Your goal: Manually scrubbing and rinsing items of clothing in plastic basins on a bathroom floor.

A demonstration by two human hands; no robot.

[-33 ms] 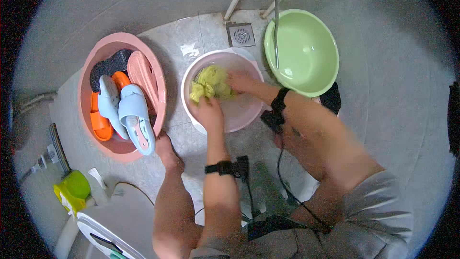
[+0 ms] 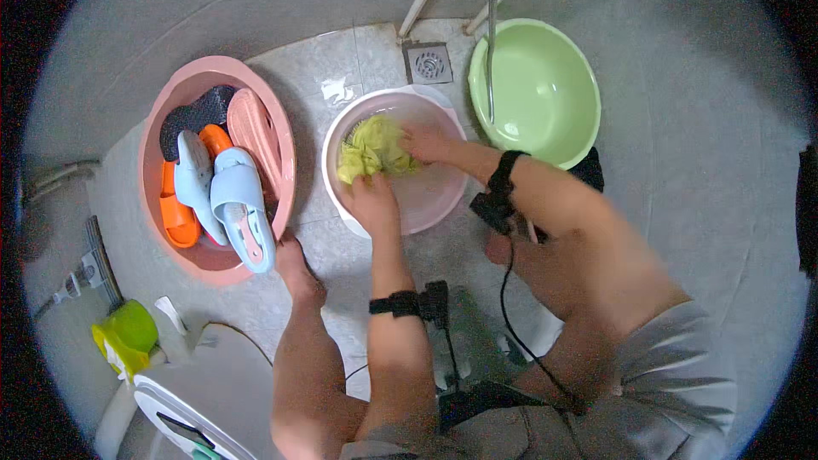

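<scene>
A bunched yellow-green cloth lies wet in cloudy water inside a round pink basin with a white rim. My left hand reaches in over the near side, its fingers closed on the cloth's lower edge. From the right, my right hand grips the cloth's right side; its fingertips are partly hidden in the cloth and water. Bristles, perhaps of a brush, show faintly at the cloth's upper left.
A larger pink tub at left holds orange, blue and pink slippers and a pink-handled brush. A green basin stands at the right, with a metal shower hose hanging into it. Beyond lies a floor drain. Cables trail from my wrist straps.
The cloth's lower left part has shifted slightly under my left fingers. My right forearm has moved a little. Both hands stay at the cloth.
</scene>
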